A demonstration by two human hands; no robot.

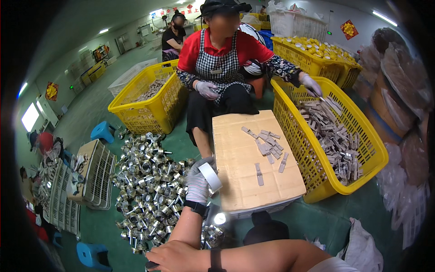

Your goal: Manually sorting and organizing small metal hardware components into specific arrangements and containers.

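My left hand (198, 180), in a grey-and-white knit glove, is closed around a short white band-shaped piece (210, 177), perhaps a roll of tape; its far side is hidden. It is at the near left edge of a cardboard-topped stand (231, 158). Several flat grey handle-like pieces (269, 145) lie on the cardboard. Across the bottom, my bare right hand (174, 257) passes over my left forearm, fingers bent around a small dark thing (152, 265) I cannot make out. Left of my gloved hand, shiny metal cup-shaped parts with stems (149, 181) cover the floor in a heap.
Opposite sits a co-worker (222, 63) in a red shirt and checkered apron, one gloved hand at a yellow basket (312, 177) of grey pieces. Another yellow basket (149, 113) stands behind the heap. Blue stools (93, 256) and stacked crates (97, 181) are at left; plastic-wrapped bundles (398, 77) at right.
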